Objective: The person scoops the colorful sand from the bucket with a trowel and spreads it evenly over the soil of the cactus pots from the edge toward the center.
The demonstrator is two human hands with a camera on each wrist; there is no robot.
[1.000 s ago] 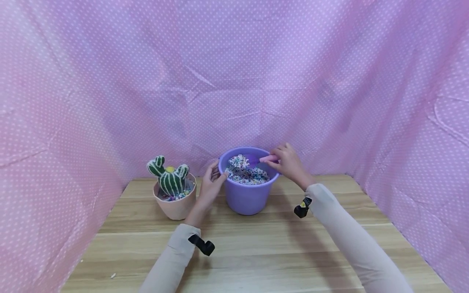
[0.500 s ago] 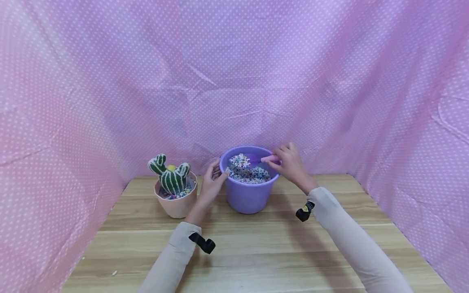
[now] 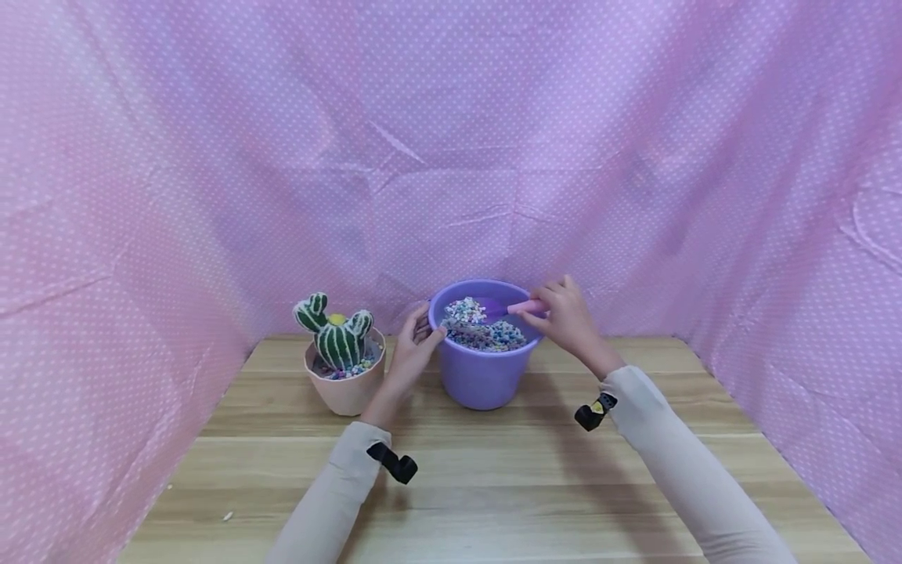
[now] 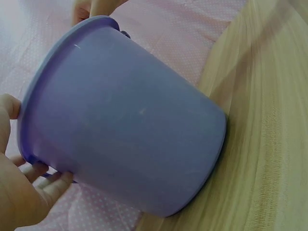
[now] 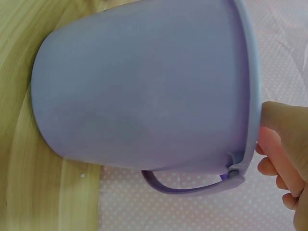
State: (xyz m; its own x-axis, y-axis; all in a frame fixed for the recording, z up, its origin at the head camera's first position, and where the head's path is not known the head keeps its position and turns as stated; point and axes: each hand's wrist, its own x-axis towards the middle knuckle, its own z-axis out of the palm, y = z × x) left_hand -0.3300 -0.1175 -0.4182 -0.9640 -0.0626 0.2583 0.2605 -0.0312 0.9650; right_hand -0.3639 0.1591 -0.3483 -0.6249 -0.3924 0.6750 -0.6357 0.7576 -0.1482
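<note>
A purple bucket (image 3: pixel 486 380) stands on the wooden table, partly filled with small multicoloured pebbles (image 3: pixel 503 337). My left hand (image 3: pixel 411 352) grips its left rim, thumb at the top edge and fingers against the outer wall. Over the right rim, my right hand (image 3: pixel 566 317) holds a small shovel (image 3: pixel 523 306) by its pink handle. The shovel's purple blade is inside the bucket, heaped with pebbles, above the rest. In the right wrist view the bucket wall (image 5: pixel 144 91) hides the blade, while the pink handle (image 5: pixel 281 161) shows in the fingers.
Left of the bucket stands a pale pink pot (image 3: pixel 347 394) with a green knitted-looking cactus (image 3: pixel 340 345) and coloured pebbles. The bucket's handle (image 5: pixel 192 191) hangs down outside. A small white bit (image 3: pixel 228 516) lies front left. Pink dotted cloth (image 3: pixel 451 157) surrounds the table.
The whole head view has drifted slightly, so things appear a little farther right. Both hands keep their holds, and the loaded shovel stays in the bucket.
</note>
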